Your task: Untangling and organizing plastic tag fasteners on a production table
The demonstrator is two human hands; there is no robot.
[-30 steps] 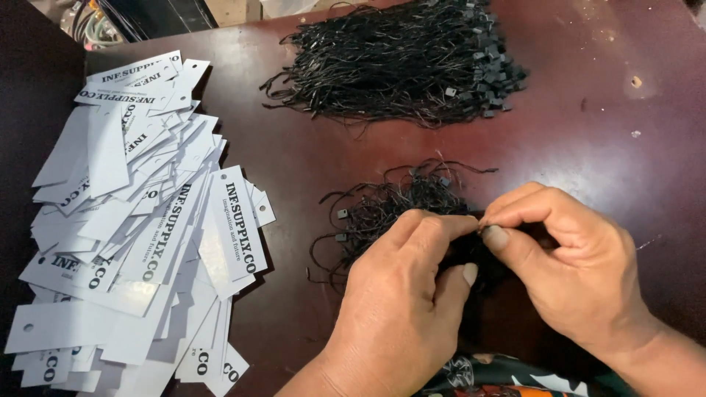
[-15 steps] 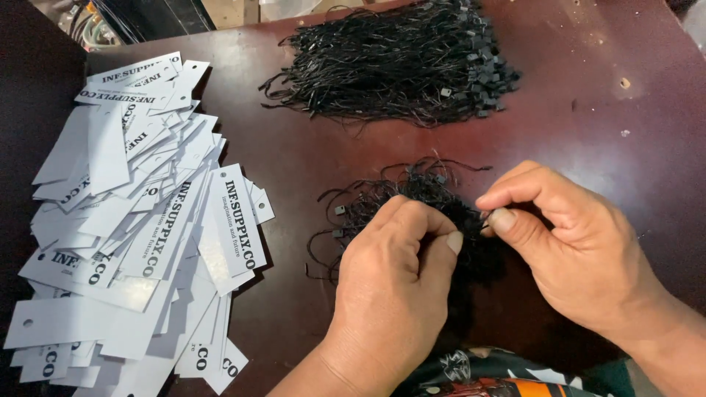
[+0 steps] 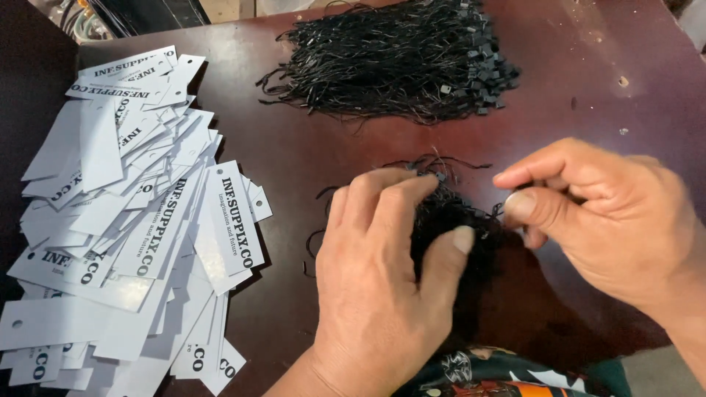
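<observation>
My left hand (image 3: pixel 382 287) rests on a small tangle of black tag strings (image 3: pixel 445 213) near the table's front edge, fingers and thumb pinched around the bundle. My right hand (image 3: pixel 603 220) is just to the right of it, thumb and forefinger pinched together at the bundle's edge on one thin black string. Most of the small tangle is hidden under my left palm. A spread of white paper hang tags with black print (image 3: pixel 140 220) lies to the left of my left hand.
A large heap of black strings with small square plastic ends (image 3: pixel 397 59) lies at the back middle of the dark red-brown table (image 3: pixel 588 73). Cables and dark gear show beyond the table's far left corner. A patterned garment edge shows at the bottom.
My left hand has slid onto the small string tangle and closed on it. My right hand has drawn a little to the right, away from the left hand.
</observation>
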